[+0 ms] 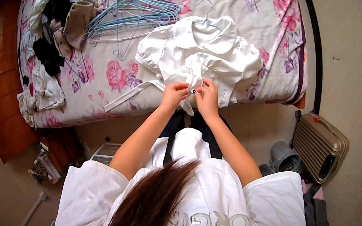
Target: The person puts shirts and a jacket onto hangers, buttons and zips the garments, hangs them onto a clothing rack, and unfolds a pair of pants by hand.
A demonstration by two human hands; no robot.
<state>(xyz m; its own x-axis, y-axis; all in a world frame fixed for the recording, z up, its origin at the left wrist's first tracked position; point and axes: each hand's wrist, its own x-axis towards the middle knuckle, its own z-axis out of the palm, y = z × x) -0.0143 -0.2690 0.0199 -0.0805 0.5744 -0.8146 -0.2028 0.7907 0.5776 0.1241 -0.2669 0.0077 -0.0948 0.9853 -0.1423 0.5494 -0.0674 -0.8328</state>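
A white blouse [167, 55] with a wide collar and short puffed sleeves lies face up on the bed, on a light blue hanger [205, 22]. At its lower front edge, my left hand [176, 94] pinches the white fabric with closed fingers. Just to the right, my right hand [207, 100] also has its fingertips closed on the blouse, close to the left hand. A small dark spot shows at the right fingertips; I cannot make out what it is. From the left side of the blouse a long white strap [133, 96] trails across the bed.
Several blue and white hangers [136, 10] lie heaped left of the blouse. Farther left are piled clothes [65, 15] on the flowered bedspread [102, 67]. A ribbed suitcase [318, 146] and a grey bucket-like container [284, 156] stand on the floor at right.
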